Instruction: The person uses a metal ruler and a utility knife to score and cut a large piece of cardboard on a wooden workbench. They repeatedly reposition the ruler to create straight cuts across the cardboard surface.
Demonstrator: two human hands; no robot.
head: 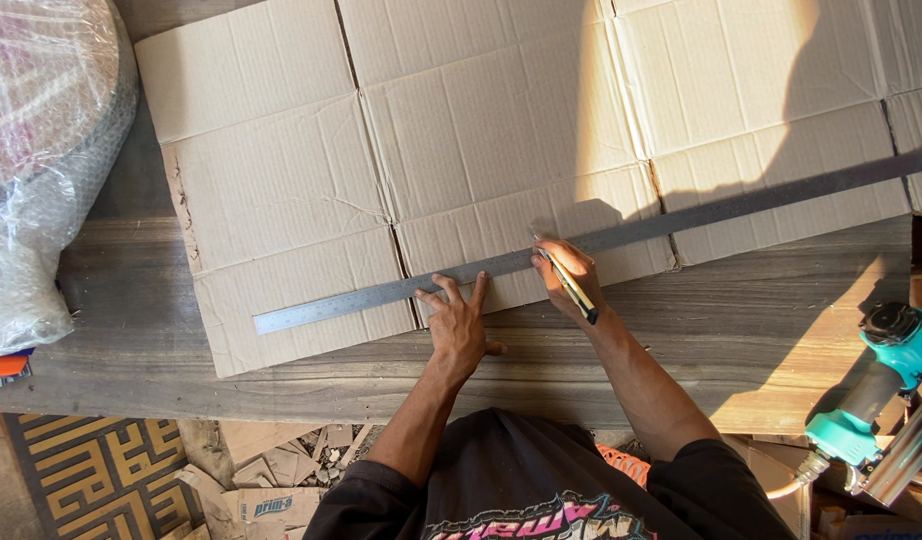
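Cardboard [501, 130] lies flat on the workbench [741, 330], my left hand [459, 322] splayed open pinning the steel ruler [601, 242] across it, my right hand [569, 275] clamped on the utility knife [569, 283] mid-ruler; cut progress indiscernible.

The flattened cardboard [501, 130] runs past the top and right edges, so its full outline cannot be seen. The long metal ruler [601, 240] leaves the frame at the right edge; its far end is out of view and its markings are too small to read. The right hand [566, 275] covers the tip of the yellow-and-black knife [571, 288], so its contact with the cardboard cannot be confirmed. The roll of bubble wrap [41, 150] is cut off at the left and top. The turquoise nail gun [881, 400] is cropped at the right edge. The person's torso hides part of the scraps [281, 470] on the floor.
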